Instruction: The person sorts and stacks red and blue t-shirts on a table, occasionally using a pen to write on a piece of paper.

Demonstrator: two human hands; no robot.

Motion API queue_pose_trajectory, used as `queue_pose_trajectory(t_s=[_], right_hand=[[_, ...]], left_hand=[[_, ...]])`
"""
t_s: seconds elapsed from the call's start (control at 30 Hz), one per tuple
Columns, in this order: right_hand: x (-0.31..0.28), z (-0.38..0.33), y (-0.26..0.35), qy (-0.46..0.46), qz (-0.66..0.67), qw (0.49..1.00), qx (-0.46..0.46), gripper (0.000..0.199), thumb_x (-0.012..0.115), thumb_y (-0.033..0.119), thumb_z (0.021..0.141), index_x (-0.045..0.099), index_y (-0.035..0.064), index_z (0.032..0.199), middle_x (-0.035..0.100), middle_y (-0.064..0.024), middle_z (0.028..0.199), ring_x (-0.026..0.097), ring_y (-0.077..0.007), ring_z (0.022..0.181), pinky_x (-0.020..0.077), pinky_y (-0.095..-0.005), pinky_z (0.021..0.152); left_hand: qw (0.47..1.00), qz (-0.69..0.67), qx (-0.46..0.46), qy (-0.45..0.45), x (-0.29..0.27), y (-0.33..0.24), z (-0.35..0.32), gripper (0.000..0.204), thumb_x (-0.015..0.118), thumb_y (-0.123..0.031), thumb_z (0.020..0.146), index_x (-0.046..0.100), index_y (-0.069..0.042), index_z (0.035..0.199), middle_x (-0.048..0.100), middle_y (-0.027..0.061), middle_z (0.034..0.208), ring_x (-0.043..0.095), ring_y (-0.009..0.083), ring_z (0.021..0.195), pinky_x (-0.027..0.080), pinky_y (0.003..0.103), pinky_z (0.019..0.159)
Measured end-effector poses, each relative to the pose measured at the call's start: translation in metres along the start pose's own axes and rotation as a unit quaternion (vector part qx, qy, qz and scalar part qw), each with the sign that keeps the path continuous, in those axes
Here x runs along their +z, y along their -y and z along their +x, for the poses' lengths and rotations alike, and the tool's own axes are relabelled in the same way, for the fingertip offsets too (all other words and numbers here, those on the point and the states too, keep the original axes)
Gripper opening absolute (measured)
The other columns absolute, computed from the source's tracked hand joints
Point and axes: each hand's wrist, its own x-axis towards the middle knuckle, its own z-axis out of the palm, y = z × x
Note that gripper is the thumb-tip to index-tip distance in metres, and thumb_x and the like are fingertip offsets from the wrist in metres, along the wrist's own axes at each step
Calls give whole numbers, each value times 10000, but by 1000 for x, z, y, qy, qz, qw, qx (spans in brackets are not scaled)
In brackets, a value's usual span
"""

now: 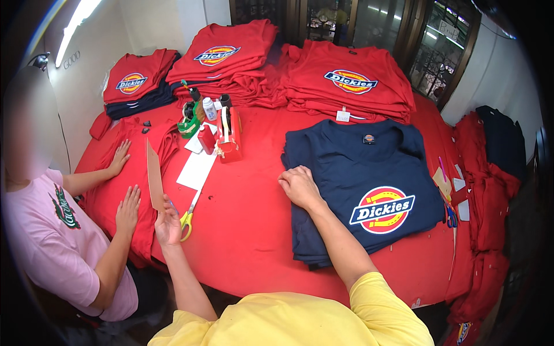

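Note:
My left hand point(168, 226) is closed on a long brown cardboard strip point(154, 176), held upright above the table's left side. A thin blue thing, perhaps a pen, shows by its fingers. Just right of that hand lie yellow-handled scissors point(186, 224), blades pointing away. My right hand point(300, 185) rests on the left edge of a stack of navy T-shirts point(340, 167), its fingers loosely bent and their tips partly hidden. The top shirt lies face up, with a large round emblem on its front.
A co-worker in a pink shirt point(63, 248) stands at left, both hands on red fabric point(109, 190). Stacks of red T-shirts point(352, 75) line the back. A red tape dispenser point(229, 138), bottles and white paper point(196, 170) stand mid-table. More garments point(490, 190) hang at right.

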Motion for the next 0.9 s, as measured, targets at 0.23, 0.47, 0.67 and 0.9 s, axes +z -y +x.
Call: queue_pose_trajectory(t_s=[0.23, 0.47, 0.67, 0.9], right_hand=[[1, -1, 2, 12, -20, 1000, 3, 179, 584, 186, 894, 701, 56, 928, 684, -99, 931, 593, -267, 1020, 328, -445, 1061], [-1, 0, 1, 20, -8, 1000, 6, 176, 585, 184, 892, 706, 60, 920, 694, -90, 933, 592, -259, 1025, 323, -447, 1064], [-4, 0, 3, 15, 4, 1000, -1, 164, 592, 177, 890, 705, 60, 915, 694, -89, 930, 595, -266, 1017, 323, -449, 1067], [0, -2, 0, 6, 15, 1000, 1, 160, 599, 179, 887, 701, 60, 918, 692, -95, 926, 595, -276, 1016, 332, -453, 1060]], left_hand=[[1000, -22, -12, 3, 8, 5, -4, 430, 501, 66, 905, 429, 61, 1329, 526, 200, 1276, 564, 255, 1014, 509, 327, 878], [983, -182, 11, 16, 102, 14, 16, 549, 510, 127, 828, 394, 50, 1360, 491, 231, 1303, 552, 261, 978, 515, 327, 831], [991, 9, -95, 98, 127, 46, 49, 597, 556, 150, 784, 400, 59, 1353, 462, 252, 1316, 538, 256, 1006, 518, 306, 825], [993, 35, -74, 81, 123, 52, 77, 461, 531, 75, 889, 416, 75, 1336, 518, 239, 1267, 565, 273, 1037, 526, 312, 857]])
